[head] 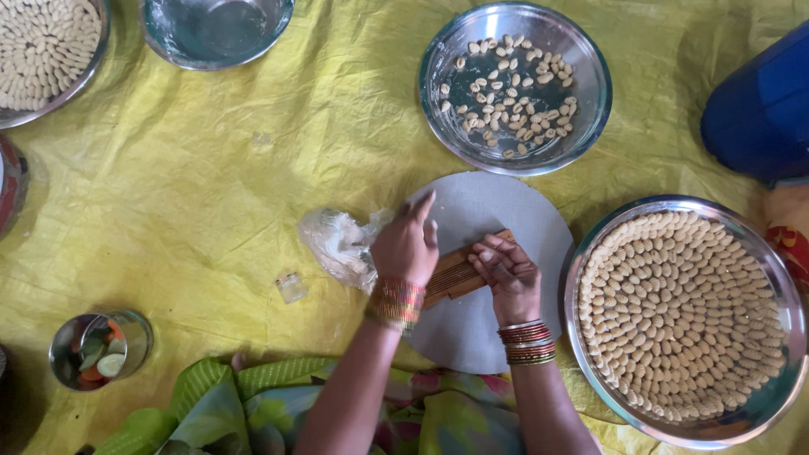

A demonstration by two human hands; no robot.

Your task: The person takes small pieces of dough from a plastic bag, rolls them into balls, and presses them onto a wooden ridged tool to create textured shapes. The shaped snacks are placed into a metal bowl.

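Hands, left (408,245) and right (508,274), curl over a ridged wooden board (455,273).

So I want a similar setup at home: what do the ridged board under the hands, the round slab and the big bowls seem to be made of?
The ridged board looks like brown wood, matt, with fine grooves. The round slab is flat, grey and dull, maybe stone or painted board. The big bowls look like polished steel, given their mirror-like shine.

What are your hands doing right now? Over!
Left hand and right hand both pressing on ridged wooden board. Board lies on round grey slab. Crumpled plastic bag beside left hand, nothing blocking.
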